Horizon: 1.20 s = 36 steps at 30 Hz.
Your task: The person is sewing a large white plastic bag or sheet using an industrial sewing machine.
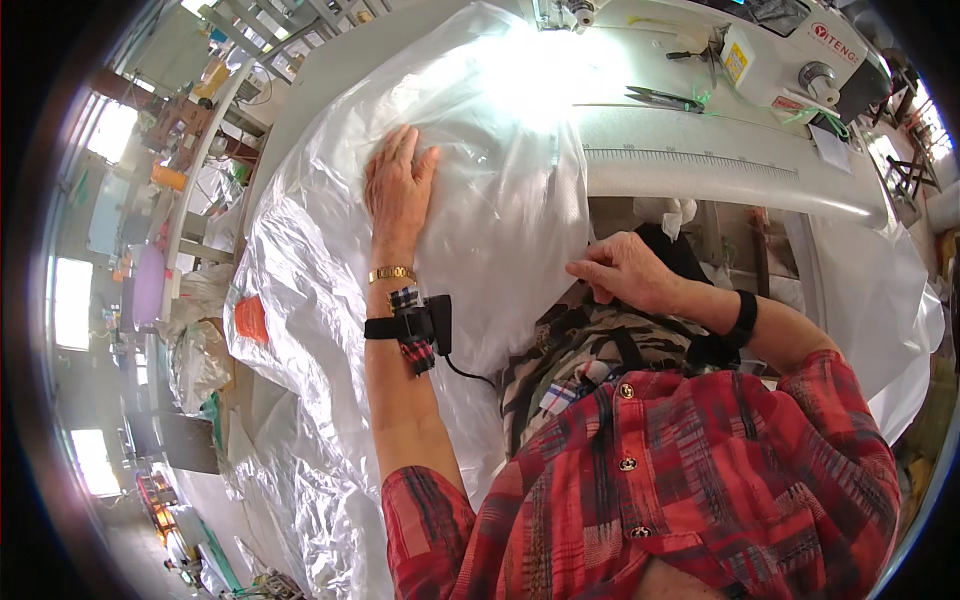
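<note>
A large, shiny translucent plastic sheet (490, 200) covers the left part of the sewing table and hangs over my lap and down the left side. My left hand (400, 185) lies flat on it with the fingers stretched out. At the sheet's right edge is my right hand (630, 272), low over my lap, its fingers curled together. Whatever those fingers hold, if anything, is hidden. Bright light washes out the sheet in front of the sewing machine's needle area (565, 14).
Black thread snips (665, 99) lie on the table behind a printed ruler scale (690, 160). The white sewing machine body (800, 60) stands at the far right. An orange patch (251, 318) shows at the left on the hanging sheet. More white sheeting (865, 300) hangs at the right.
</note>
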Motion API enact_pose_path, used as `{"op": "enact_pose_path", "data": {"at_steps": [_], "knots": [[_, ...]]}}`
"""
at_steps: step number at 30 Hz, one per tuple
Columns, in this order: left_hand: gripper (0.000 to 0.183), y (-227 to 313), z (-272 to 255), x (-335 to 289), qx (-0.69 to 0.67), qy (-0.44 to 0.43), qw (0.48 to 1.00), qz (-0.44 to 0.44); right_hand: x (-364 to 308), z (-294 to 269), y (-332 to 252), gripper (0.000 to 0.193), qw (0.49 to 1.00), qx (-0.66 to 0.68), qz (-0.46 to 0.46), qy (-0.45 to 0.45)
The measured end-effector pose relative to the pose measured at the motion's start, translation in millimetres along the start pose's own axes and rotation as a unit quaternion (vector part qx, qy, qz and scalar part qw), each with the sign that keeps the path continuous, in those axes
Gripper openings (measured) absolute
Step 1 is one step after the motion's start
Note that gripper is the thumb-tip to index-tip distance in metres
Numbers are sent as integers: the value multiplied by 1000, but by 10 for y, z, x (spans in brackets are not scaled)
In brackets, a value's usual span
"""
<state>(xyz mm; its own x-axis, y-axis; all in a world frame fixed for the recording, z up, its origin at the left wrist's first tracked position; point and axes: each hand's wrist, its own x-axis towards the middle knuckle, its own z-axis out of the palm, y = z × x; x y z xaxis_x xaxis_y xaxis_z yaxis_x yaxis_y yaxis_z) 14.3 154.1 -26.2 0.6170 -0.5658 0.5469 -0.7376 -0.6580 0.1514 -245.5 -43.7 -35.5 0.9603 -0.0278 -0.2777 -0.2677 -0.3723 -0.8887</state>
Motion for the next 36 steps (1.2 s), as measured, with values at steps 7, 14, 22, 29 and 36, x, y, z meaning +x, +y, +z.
{"op": "enact_pose_path", "data": {"at_steps": [7,14,22,29,36], "knots": [[48,-12,-3,26,-2,-3,1000,-1,102,345,91,34,986,134,86,-37],[52,-15,13,161,-50,-30,998,-5,15,388,61,31,971,204,79,-93],[59,-249,-68,168,-35,-62,997,-1,-573,-359,329,28,962,158,-116,-189],[52,-160,-128,158,-59,-80,995,-13,-319,-105,1029,28,998,14,-67,-1],[25,1359,-741,-172,-256,-18,966,6,-259,-81,757,23,985,49,-83,146]]}}
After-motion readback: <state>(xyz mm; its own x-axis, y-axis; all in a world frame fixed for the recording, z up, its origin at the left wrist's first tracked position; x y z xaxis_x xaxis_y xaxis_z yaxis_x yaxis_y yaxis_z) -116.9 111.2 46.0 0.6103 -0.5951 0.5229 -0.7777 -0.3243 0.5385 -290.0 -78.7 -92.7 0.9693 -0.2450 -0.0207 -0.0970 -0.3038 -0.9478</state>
